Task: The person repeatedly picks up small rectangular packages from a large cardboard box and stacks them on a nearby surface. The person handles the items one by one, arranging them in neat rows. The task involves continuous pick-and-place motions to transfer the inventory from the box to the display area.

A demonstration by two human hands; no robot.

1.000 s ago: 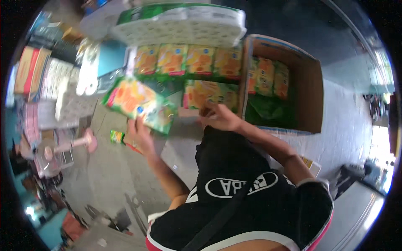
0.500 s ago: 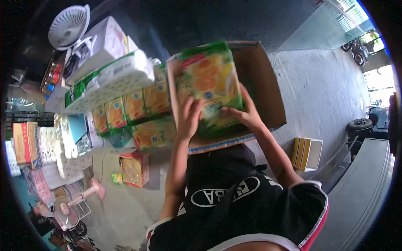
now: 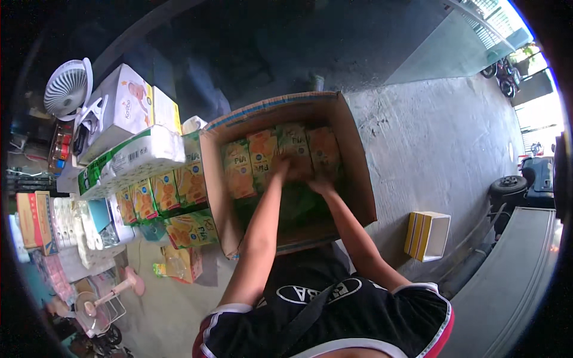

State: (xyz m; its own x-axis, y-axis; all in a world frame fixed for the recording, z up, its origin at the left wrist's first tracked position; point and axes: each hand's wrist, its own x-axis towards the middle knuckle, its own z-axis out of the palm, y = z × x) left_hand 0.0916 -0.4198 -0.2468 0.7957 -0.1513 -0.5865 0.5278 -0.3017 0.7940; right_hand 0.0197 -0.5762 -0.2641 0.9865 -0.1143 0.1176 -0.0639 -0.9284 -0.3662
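A deep cardboard box (image 3: 358,161) stands open in front of me, with a row of green and orange snack packets (image 3: 239,173) lying along its far side. Both my hands reach down inside it, at the third and fourth packets from the left. My left hand (image 3: 282,166) rests over the lower part of the third packet (image 3: 293,146). Close beside it, my right hand (image 3: 319,180) touches the lower part of the rightmost packet (image 3: 324,149). Shadow and blur hide the fingers of both hands. More green wrapping shows darkly in the near part of the box.
Left of the box, more such packets (image 3: 191,182) stand in a row beneath a tissue pack (image 3: 134,158), a white carton (image 3: 128,98) and a clip fan (image 3: 68,89). A yellow-striped open box (image 3: 427,235) sits on the floor at right. A pink fan (image 3: 95,304) stands lower left.
The packet that both hands held up above the box is now down inside it, and my hands have gone down with it. The view has shifted, showing the row of packets.
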